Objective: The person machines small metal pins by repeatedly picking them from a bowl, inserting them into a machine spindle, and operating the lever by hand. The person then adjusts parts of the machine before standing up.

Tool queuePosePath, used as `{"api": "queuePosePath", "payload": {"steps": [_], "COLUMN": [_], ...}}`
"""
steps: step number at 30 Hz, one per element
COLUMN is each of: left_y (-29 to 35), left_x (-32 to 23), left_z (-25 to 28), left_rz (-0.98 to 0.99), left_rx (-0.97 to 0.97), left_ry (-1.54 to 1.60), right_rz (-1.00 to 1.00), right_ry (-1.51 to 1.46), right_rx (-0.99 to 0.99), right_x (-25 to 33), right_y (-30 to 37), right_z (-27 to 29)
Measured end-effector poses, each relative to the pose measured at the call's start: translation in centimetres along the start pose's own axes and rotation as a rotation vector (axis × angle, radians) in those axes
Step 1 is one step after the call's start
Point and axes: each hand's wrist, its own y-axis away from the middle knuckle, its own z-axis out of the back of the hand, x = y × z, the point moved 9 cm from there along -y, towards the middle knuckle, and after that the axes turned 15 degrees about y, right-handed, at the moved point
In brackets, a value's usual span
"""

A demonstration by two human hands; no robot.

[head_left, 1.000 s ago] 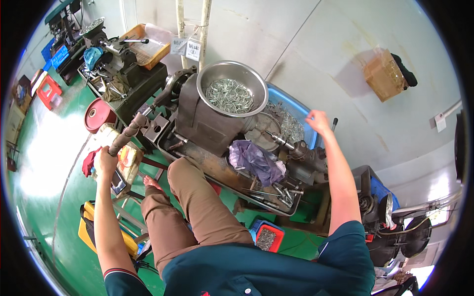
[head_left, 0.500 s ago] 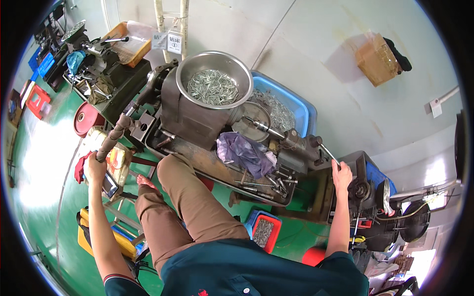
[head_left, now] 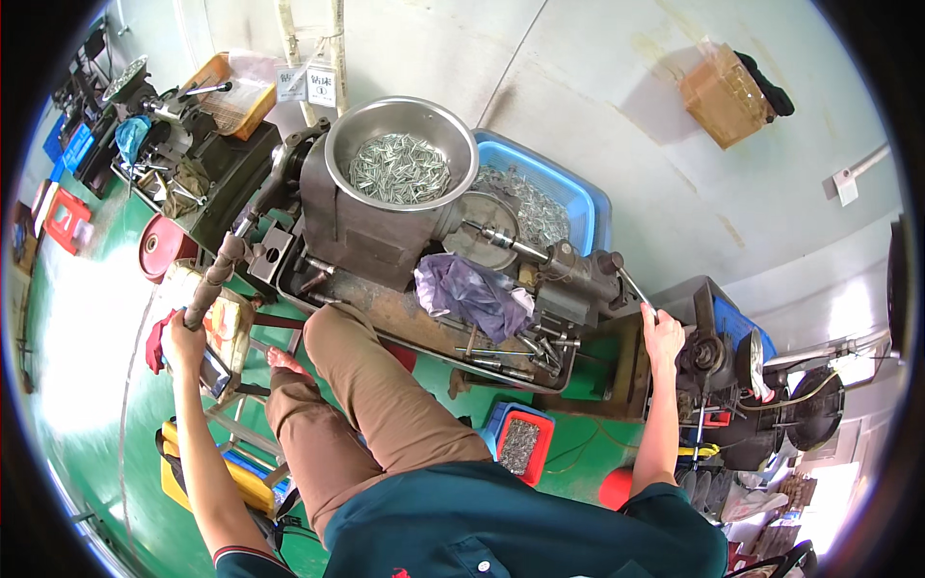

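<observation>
- Two levers gripped: the left hand (head_left: pixel 183 345) clenches the lower end of the wrapped lever (head_left: pixel 218 275), which slants up-right.
- Nearer the tailstock (head_left: pixel 575 276), the right hand (head_left: pixel 663 335) grasps the thin handle (head_left: pixel 631 286), slanting up-left.

Smooth, shiny metal bowl (head_left: pixel 402 115) with bright metal pins (head_left: pixel 397 173). The machine housing (head_left: pixel 358 241) is dull, dark metal. The left lever (head_left: pixel 214 279) has a rough, matt brown wrapping, possibly cloth or tape; the right lever (head_left: pixel 632 285) is bare, polished metal. Crumpled, soft-looking cloth (head_left: pixel 470 297); smooth blue plastic tub (head_left: pixel 590 207); brown cardboard box (head_left: pixel 723 98); glossy green floor (head_left: pixel 135 405).
</observation>
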Motion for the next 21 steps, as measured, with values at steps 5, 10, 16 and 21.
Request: {"api": "queuePosePath", "payload": {"steps": [5, 10, 16, 21], "left_y": [0.0, 0.2, 2.5, 5.6], "left_x": [-0.7, -0.3, -0.4, -3.1], "left_z": [-0.1, 0.2, -0.3, -1.2], "left_rz": [0.013, -0.026, 0.099, 0.202], "left_rx": [0.021, -0.036, -0.038, 0.022], "left_ry": [0.002, 0.004, -0.008, 0.071], "right_rz": [-0.006, -0.021, -0.042, -0.061], "right_ry": [0.005, -0.002, -0.084, -0.109], "right_rx": [0.019, 0.054, 0.129, -0.4], "right_x": [-0.1, 0.1, -0.2, 4.9], "right_y": [0.1, 0.0, -1.1, -5.5], "right_z": [-0.1, -0.1, -0.5, 3.5]}}
